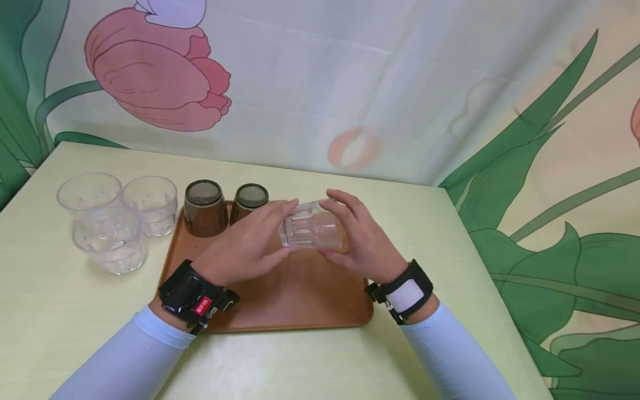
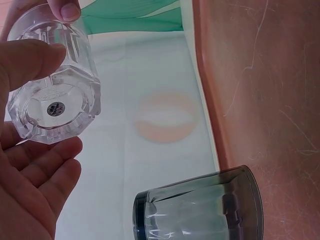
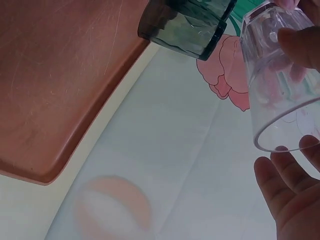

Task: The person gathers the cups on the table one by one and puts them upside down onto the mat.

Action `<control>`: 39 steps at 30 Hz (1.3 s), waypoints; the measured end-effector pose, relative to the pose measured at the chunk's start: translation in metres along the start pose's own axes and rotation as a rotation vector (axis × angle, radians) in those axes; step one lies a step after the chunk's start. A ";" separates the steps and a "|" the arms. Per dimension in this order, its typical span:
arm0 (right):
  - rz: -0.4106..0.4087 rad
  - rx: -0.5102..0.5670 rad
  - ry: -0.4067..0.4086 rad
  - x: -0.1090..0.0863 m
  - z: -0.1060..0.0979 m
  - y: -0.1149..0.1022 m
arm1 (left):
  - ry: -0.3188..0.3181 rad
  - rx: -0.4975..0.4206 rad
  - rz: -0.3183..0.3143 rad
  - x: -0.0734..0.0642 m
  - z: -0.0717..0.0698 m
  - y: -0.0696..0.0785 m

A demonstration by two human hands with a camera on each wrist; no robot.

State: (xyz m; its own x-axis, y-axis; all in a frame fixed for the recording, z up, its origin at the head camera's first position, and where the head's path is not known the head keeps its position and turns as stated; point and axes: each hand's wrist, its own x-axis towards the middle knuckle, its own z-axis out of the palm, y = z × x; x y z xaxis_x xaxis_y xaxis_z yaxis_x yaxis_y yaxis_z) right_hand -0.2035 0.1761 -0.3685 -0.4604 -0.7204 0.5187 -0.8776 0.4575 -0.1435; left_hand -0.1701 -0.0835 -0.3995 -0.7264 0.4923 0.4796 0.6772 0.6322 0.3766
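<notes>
A clear faceted tumbler (image 1: 312, 226) lies sideways in the air between both hands, over the brown tray (image 1: 300, 300). At its thick base, my left hand (image 1: 250, 239) grips it with the thumb along one side; a small round dark sticker (image 2: 56, 109) shows on the bottom. My right hand (image 1: 362, 239) holds it nearer the rim, which faces right, with thumb and fingers on opposite sides. Two smoky dark tumblers stand upside down at the tray's back left: one dark tumbler (image 1: 204, 208) in the corner, another dark tumbler (image 1: 250, 200) partly behind my left hand.
Left of the tray, on the pale table (image 1: 430, 355), clear glasses stand mouth up close together: a back glass (image 1: 90, 194), a right glass (image 1: 152, 208) and a front glass (image 1: 112, 244). A flower-printed curtain (image 1: 310, 83) hangs behind the table.
</notes>
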 end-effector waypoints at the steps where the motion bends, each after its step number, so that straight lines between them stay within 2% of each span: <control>1: 0.001 0.004 0.003 0.000 0.001 0.001 | -0.002 0.002 -0.005 0.000 0.000 0.000; 13: 0.025 0.093 0.026 -0.001 0.001 0.004 | 0.020 0.001 0.004 0.000 -0.002 0.001; 23: 0.094 0.152 0.006 -0.005 -0.003 0.001 | 0.010 -0.013 -0.007 -0.001 0.000 0.000; 28: 0.120 0.197 -0.004 -0.005 -0.001 0.002 | 0.024 -0.011 0.007 0.000 -0.002 0.001; 39: 0.138 0.202 -0.012 -0.006 0.002 0.003 | 0.047 -0.038 0.044 0.001 -0.004 0.003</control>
State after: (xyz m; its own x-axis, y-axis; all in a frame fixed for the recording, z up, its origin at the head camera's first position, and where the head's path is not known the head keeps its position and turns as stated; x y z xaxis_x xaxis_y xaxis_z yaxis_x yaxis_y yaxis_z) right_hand -0.2034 0.1808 -0.3740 -0.5779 -0.6653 0.4727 -0.8149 0.4390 -0.3785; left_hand -0.1686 -0.0836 -0.3947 -0.6900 0.4897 0.5330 0.7130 0.5871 0.3835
